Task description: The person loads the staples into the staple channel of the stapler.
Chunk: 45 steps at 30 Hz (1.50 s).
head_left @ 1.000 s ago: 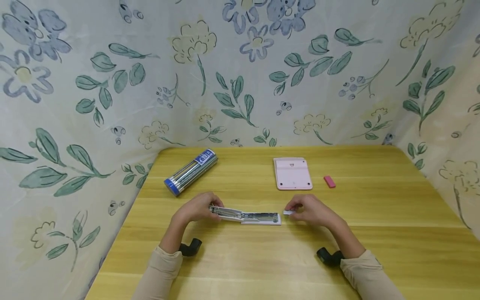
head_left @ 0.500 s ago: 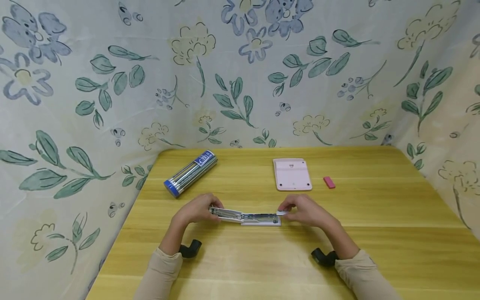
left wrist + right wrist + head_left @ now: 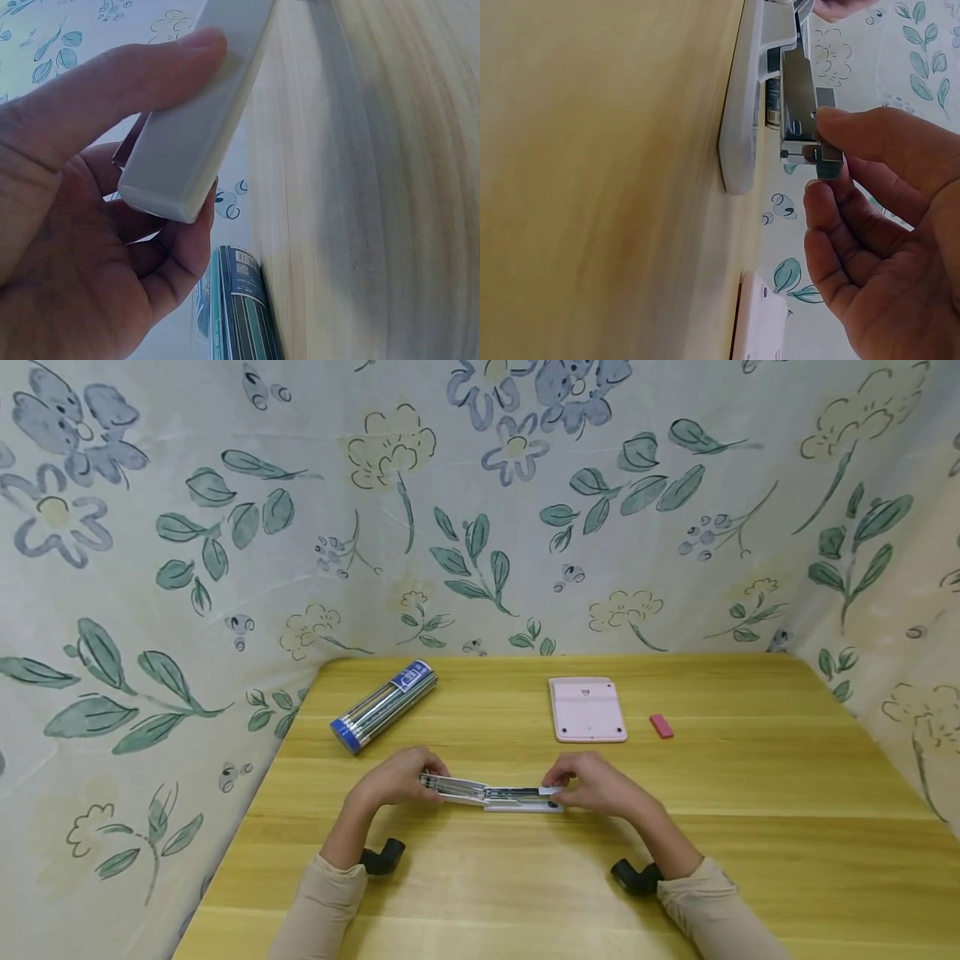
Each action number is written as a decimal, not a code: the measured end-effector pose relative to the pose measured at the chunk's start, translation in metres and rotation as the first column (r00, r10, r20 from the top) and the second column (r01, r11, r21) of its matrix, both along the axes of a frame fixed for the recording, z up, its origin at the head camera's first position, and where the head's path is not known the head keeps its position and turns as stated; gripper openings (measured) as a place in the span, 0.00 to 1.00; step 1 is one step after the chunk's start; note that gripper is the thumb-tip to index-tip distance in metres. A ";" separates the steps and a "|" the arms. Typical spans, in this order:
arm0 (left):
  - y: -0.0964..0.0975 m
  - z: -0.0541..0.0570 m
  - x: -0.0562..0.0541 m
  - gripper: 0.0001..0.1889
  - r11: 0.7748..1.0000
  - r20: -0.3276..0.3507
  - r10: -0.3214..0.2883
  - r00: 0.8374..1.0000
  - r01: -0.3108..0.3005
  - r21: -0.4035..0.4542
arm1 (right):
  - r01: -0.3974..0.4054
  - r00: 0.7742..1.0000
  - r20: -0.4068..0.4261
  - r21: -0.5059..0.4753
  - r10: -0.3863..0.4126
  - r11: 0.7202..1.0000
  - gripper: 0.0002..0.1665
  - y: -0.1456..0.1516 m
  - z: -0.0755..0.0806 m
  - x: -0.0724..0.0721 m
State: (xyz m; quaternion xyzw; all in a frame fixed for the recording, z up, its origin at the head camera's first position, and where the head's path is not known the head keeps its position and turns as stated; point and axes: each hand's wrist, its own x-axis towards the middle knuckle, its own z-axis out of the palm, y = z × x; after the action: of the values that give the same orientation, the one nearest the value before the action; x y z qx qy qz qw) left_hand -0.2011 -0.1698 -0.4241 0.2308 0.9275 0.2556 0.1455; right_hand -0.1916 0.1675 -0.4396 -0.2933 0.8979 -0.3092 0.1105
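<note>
A white stapler [image 3: 523, 807] lies swung wide apart on the table, its base flat and its top arm tilted up to the left. My left hand [image 3: 396, 778] grips the end of that arm; in the left wrist view the thumb lies along the white cover [image 3: 180, 142] with fingers curled beneath. My right hand [image 3: 596, 785] pinches a strip of staples [image 3: 828, 166] between thumb and fingertips. The strip sits right at the top of the metal magazine [image 3: 798, 94], near its front end. Below the magazine, the stapler's base rests on the wood.
A clear tube of pencils with blue ends [image 3: 384, 707] lies at the back left. Behind the right hand is a pink calculator-like device [image 3: 588, 710], face down, with a small red-pink eraser-like block [image 3: 662, 726] beside it. A patterned curtain [image 3: 480, 527] borders the table's far edge.
My right hand has moved left with the staple strip, from beside the stapler's front end to over its magazine. The left hand stays in place, holding the raised arm.
</note>
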 end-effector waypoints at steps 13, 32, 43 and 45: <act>0.001 -0.001 -0.001 0.16 1.000 -0.003 0.004 1.000 -0.004 -0.008 | -0.006 0.999 -0.050 0.004 0.006 1.000 0.09 -0.005 -0.004 -0.002; 0.003 -0.001 -0.001 0.17 1.000 0.001 0.000 1.000 0.000 -0.006 | -0.008 0.999 -0.042 -0.008 0.008 1.000 0.09 -0.006 -0.010 -0.002; 0.003 -0.001 -0.001 0.17 1.000 0.013 0.004 1.000 -0.004 0.003 | -0.007 0.998 -0.055 0.009 0.008 1.000 0.10 -0.002 -0.009 -0.001; 0.003 -0.001 -0.001 0.18 1.000 0.016 0.006 1.000 -0.006 0.002 | -0.010 0.998 -0.059 0.003 0.010 1.000 0.10 -0.001 -0.010 -0.001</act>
State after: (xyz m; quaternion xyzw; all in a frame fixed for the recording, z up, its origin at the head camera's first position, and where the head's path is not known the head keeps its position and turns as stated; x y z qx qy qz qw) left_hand -0.2017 -0.1665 -0.4251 0.2263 0.9267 0.2589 0.1518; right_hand -0.1926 0.1664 -0.4496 -0.3066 0.8997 -0.2985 0.0859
